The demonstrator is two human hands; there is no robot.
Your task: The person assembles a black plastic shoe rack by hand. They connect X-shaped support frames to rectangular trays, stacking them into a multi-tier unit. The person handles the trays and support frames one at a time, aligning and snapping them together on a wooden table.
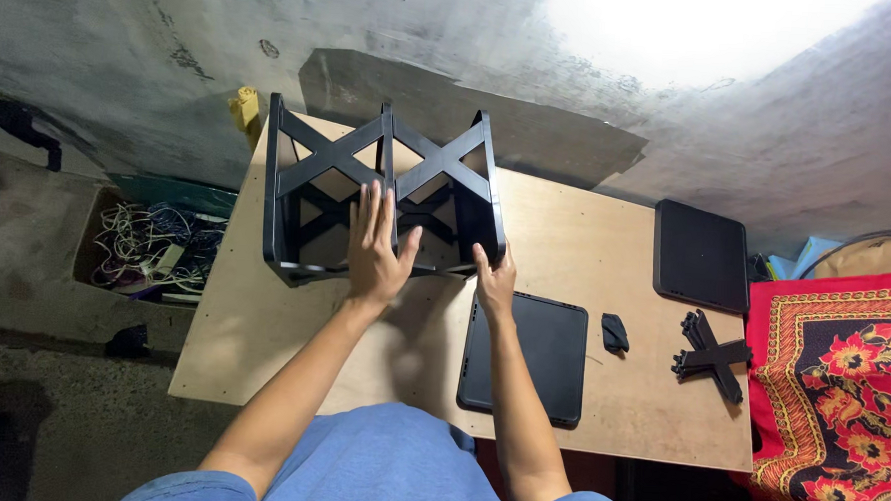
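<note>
Both my hands on the half-built black rack

Loose shelf panel (523,356) lies nearest me. My left hand (377,248) presses flat, fingers spread, on the rack (383,193) mid-board; my right hand (493,280) grips its corner. Uneven pushing could, I think, pop the cross-braces or tip it.

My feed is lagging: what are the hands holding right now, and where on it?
Both hold the black cross-braced rack. The left hand lies flat on its middle upright panel; the right hand grips the lower front corner of its right side panel.
</note>
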